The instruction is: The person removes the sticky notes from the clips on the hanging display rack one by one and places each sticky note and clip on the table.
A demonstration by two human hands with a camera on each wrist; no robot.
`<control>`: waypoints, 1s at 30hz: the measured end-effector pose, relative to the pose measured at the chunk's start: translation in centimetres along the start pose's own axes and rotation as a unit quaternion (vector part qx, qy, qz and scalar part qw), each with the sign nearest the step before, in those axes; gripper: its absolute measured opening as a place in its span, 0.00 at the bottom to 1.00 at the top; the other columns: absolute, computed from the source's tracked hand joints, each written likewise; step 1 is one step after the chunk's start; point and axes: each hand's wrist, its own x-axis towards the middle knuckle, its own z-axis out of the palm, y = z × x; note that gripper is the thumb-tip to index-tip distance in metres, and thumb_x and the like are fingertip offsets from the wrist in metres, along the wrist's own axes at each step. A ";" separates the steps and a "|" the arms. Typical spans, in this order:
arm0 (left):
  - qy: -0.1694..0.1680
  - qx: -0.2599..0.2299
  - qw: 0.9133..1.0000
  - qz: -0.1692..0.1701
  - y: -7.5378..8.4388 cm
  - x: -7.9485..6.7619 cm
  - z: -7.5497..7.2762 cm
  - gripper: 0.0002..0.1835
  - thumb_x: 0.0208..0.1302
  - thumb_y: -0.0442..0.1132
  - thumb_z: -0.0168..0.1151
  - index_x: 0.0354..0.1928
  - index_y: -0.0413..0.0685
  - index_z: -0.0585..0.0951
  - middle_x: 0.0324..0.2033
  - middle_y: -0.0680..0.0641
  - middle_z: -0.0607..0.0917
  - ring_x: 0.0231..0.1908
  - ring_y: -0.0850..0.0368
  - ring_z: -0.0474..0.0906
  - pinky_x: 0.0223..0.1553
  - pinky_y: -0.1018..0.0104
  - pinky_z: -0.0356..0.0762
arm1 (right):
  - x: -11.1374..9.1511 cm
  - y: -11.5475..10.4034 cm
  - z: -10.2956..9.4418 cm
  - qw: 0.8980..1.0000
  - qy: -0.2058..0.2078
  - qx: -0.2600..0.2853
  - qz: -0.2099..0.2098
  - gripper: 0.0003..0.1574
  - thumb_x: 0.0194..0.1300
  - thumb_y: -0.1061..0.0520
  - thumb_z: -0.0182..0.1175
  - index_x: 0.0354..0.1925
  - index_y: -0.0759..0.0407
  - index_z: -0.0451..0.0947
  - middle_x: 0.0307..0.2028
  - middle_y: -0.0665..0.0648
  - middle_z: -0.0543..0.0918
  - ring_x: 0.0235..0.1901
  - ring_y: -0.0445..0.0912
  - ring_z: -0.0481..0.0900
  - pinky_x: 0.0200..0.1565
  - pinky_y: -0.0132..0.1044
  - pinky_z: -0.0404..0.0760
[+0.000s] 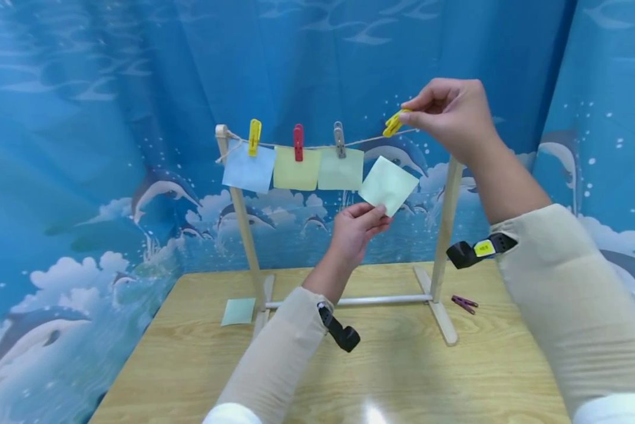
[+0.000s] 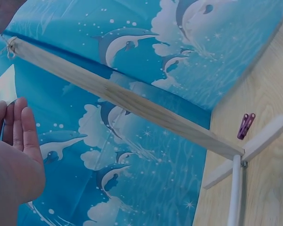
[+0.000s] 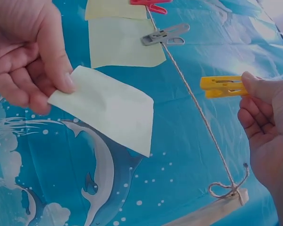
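Note:
Between thumb and fingers my left hand pinches a pale green sticky note by its lower corner. The note is tilted, just below the string and right of the last hung note. My right hand pinches a yellow clothespin by its handle end, close to the string; in the right wrist view a gap shows between them. On the string hang a blue note under a yellow clothespin, a yellow note under a red clothespin, and a light green note under a grey clothespin.
A wooden stand, with a left post and right post, holds the string. A white bar joins its feet. On the table lie a green note at left and a dark purple clothespin at right.

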 end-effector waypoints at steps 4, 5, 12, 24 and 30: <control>-0.013 0.025 1.000 0.003 0.3 -0.5 -0.3 0.11 0.63 0.35 0.67 0.44 0.36 0.84 0.35 0.41 0.86 0.31 0.54 0.85 0.45 0.56 0.84 | -0.7 -0.1 -0.2 1.000 0.011 -0.001 -0.021 0.13 0.61 0.59 0.68 0.41 0.67 0.84 0.37 0.53 0.84 0.35 0.41 0.83 0.42 0.23 0.79; -0.015 0.032 0.999 0.003 0.4 -0.6 -0.4 0.11 0.63 0.36 0.67 0.45 0.36 0.84 0.36 0.41 0.86 0.32 0.54 0.85 0.45 0.56 0.84 | -0.9 -0.1 -0.3 1.000 0.012 -0.002 -0.022 0.13 0.61 0.59 0.68 0.41 0.67 0.84 0.37 0.53 0.84 0.36 0.42 0.82 0.42 0.23 0.79; -0.033 0.065 0.997 -0.021 1.3 -1.5 -1.5 0.14 0.65 0.36 0.65 0.49 0.37 0.83 0.42 0.40 0.86 0.34 0.51 0.87 0.44 0.57 0.84 | -3.0 0.3 -0.6 0.999 0.000 -0.033 -0.012 0.21 0.63 0.55 0.66 0.53 0.61 0.81 0.43 0.53 0.82 0.40 0.43 0.80 0.45 0.21 0.78; -0.026 0.097 0.994 -0.029 1.7 -2.3 -2.3 0.13 0.65 0.39 0.66 0.49 0.40 0.83 0.44 0.41 0.86 0.35 0.51 0.86 0.41 0.57 0.85 | -5.6 1.6 -0.4 0.998 0.041 0.050 0.005 0.21 0.61 0.61 0.68 0.53 0.62 0.79 0.45 0.55 0.79 0.41 0.47 0.78 0.46 0.22 0.78; -0.040 0.102 0.993 -0.041 1.4 -3.1 -2.8 0.12 0.65 0.36 0.65 0.48 0.38 0.83 0.44 0.40 0.85 0.35 0.48 0.86 0.36 0.62 0.85 | -7.3 2.6 -0.2 0.996 0.037 0.078 0.024 0.21 0.61 0.64 0.68 0.52 0.65 0.79 0.43 0.55 0.80 0.40 0.46 0.79 0.44 0.23 0.79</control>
